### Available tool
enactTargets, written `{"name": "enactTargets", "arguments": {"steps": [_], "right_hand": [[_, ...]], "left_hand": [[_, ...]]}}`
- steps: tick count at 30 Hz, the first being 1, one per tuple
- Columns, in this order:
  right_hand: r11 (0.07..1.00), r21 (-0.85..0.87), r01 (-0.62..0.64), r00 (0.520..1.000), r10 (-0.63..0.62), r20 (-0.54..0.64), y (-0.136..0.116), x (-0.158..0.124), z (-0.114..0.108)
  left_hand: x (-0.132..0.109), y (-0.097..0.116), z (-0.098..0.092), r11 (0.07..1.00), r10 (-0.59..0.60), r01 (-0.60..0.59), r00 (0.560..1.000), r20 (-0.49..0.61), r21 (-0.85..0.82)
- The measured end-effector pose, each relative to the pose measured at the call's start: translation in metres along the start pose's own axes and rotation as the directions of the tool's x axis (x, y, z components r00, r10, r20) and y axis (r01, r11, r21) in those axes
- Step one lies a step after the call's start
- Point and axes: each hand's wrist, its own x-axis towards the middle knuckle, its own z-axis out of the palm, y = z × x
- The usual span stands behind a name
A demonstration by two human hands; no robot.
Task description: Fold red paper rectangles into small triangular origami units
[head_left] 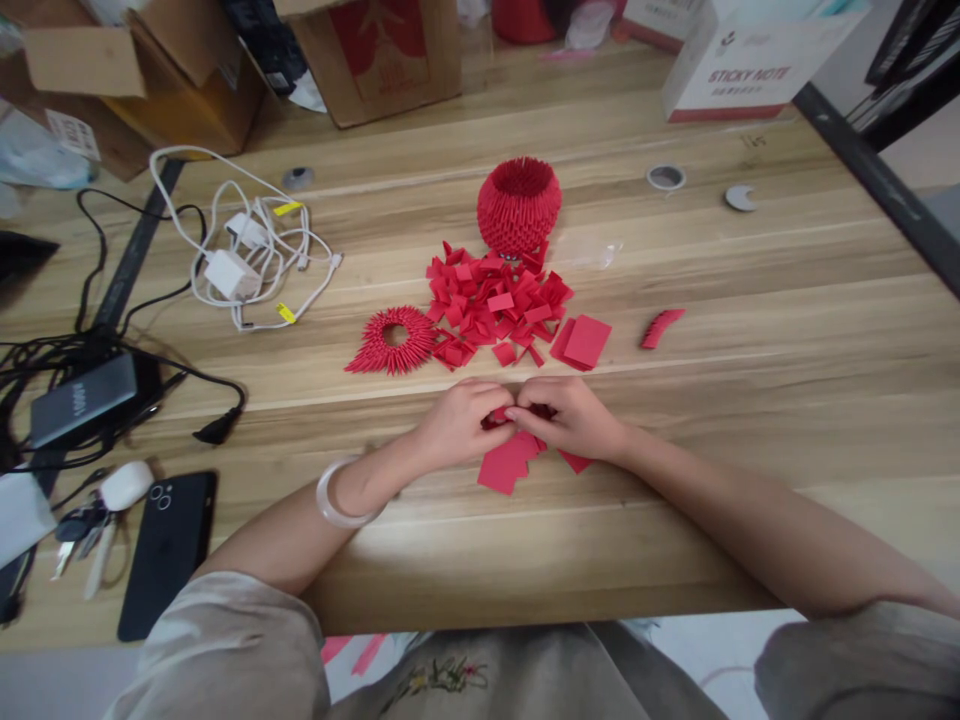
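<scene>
One red paper piece (500,413) sits pinched in the fingers of my left hand (463,420) and my right hand (568,412), nearer me than the red paper heap (499,300).

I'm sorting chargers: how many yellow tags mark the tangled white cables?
2: one yellow tag on the far side of the tangled white cables, another on the near side; more may be hidden.

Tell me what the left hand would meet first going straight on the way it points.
Most likely the right hand, close beside the left hand, with a red paper piece between their fingers; depth is hard to judge from this view.
</scene>
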Motion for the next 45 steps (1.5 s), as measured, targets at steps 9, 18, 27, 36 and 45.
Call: {"name": "enactTargets", "arguments": {"steps": [9,18,27,36,45], "right_hand": [[1.0,0.0,-0.003,1.0,0.003,-0.001,-0.0005,0.0003,-0.0003],[1.0,-0.004,-0.008,1.0,0.008,0.009,-0.0011,0.0004,-0.0011],[1.0,-0.004,-0.007,1.0,0.007,0.011,-0.0001,0.0,-0.0004],[1.0,-0.01,0.001,1.0,-0.001,0.007,0.0,0.0004,-0.0009],[1.0,-0.004,-0.002,1.0,0.003,0.004,-0.0002,0.0004,-0.0011]], "left_hand": [[0.0002,0.0011,-0.0005,1.0,-0.009,0.009,1.0,0.003,0.004],[0.0001,0.0009,-0.0007,1.0,-0.016,0.016,1.0,0.009,0.001],[-0.0003,0.0004,-0.0003,1.0,-0.025,0.025,1.0,0.017,-0.005],[0.0005,0.0017,-0.0012,0.999,-0.045,0.045,0.999,0.03,-0.005],[0.0002,0.0001,0.0001,0.999,-0.042,0.043,0.999,0.023,-0.024]]}}
